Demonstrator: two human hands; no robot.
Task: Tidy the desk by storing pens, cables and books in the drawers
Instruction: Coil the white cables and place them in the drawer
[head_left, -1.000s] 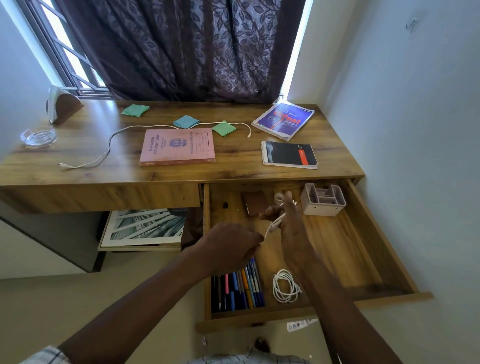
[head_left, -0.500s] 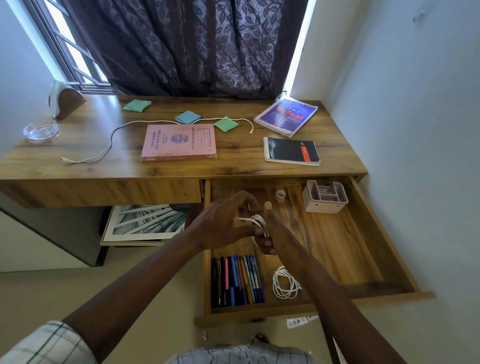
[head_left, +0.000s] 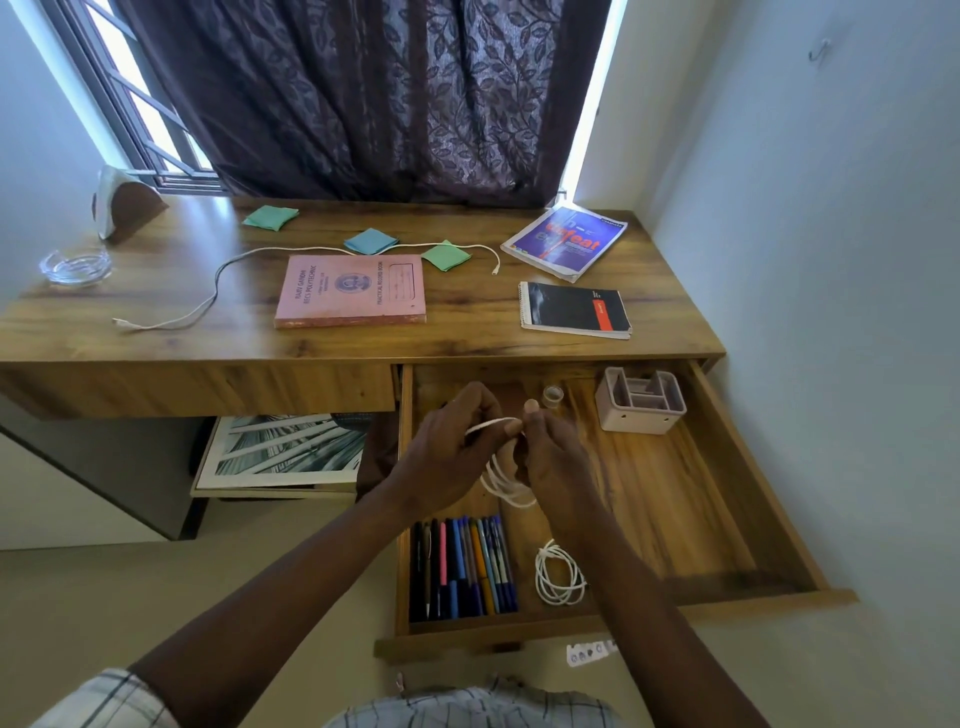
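Cable (head_left: 503, 486), likely limp and light, hangs in loops above the drawer (head_left: 691, 499); I see left hand (head_left: 441, 462) and right hand (head_left: 558, 462) fingers pinching it. Hold the gathered loops, I'd say.

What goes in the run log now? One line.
step: coil white cable | left hand: holds it | right hand: pinches it | above: open drawer | stored: pens, second cable
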